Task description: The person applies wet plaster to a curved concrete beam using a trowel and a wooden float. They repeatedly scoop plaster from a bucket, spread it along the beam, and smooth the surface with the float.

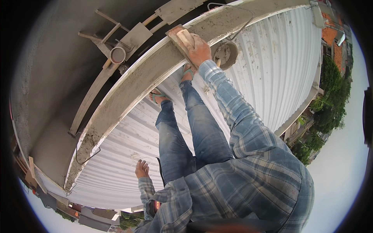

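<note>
My right hand (200, 50) grips the handle of a wooden float (176, 39). The float lies across the wet grey mortar on top of the wall (128, 91), its board reaching over the near edge. My left hand (142, 169) hangs low at my side over the white roof sheets, fingers loosely apart and holding nothing. Just right of my right hand stands a mortar-stained bucket (229, 54) with what looks like a tool handle inside.
Ribbed white roof sheets (279, 58) lie under my sandalled feet. Bent metal rods (248, 18) clamp over the wall. Beyond it, lower down, are scaffold planks (91, 97) and another bucket (117, 55). Trees (330, 85) and rooftops show past the roof edge.
</note>
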Demonstrator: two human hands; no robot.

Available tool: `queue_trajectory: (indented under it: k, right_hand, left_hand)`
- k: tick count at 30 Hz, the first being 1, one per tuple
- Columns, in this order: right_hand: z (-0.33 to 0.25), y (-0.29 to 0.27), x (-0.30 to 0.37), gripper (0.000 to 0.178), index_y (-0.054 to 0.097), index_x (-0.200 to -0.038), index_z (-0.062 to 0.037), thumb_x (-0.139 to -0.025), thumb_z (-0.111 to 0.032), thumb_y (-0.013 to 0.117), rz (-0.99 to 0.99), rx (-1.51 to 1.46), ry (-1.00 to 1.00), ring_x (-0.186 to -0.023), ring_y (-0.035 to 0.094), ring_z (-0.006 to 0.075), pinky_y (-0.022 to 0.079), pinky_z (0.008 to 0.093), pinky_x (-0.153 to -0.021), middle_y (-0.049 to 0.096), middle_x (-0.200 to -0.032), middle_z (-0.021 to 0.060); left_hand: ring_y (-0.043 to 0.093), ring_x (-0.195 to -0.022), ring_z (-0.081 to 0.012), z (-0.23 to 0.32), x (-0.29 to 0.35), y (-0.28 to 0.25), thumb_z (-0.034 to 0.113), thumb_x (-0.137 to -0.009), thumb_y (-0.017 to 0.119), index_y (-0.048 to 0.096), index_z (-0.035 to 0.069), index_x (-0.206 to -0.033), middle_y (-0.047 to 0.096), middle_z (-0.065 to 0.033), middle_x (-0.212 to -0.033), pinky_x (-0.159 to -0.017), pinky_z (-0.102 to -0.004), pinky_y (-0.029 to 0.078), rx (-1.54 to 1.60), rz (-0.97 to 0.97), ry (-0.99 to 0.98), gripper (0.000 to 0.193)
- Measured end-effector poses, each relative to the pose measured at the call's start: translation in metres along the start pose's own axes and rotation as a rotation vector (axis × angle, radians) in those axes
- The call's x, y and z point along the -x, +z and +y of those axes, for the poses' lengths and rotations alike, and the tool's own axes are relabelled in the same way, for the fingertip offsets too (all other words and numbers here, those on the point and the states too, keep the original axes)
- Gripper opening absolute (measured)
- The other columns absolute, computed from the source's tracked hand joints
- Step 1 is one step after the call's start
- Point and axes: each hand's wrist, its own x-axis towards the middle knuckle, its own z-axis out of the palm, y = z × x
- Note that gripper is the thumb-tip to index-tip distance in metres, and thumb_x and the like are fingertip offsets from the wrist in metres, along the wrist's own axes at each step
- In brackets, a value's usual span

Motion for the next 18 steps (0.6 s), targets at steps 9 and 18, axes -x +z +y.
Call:
queue_trajectory:
  k: [9,18]
  right_hand:
    - [0.016,-0.058,-0.003,0.044,0.053,-0.118,-0.0024,-0.083,-0.022,0.071,0.196,-0.35,0.197,-0.099,0.064,0.0405,0.05,0.0446,-0.088,0.066,-0.108,0.0213]
    - [0.089,-0.041,-0.012,0.052,0.051,-0.118,-0.0014,-0.079,-0.021,0.077,0.48,-0.173,0.326,-0.098,0.065,0.0348,0.05,0.0419,-0.086,0.065,-0.106,0.018]
  left_hand:
    - [0.061,-0.081,-0.0129,0.047,0.038,0.073,0.032,-0.091,0.063,0.058,0.009,-0.125,0.067,-0.0071,-0.106,-0.068,-0.0256,0.05,-0.094,-0.092,0.081,0.041]
    - [0.062,-0.08,-0.0124,0.081,0.056,0.104,0.029,-0.091,0.065,0.059,0.008,-0.124,0.068,-0.0079,-0.104,-0.067,-0.0246,0.05,-0.238,-0.071,0.115,0.04]
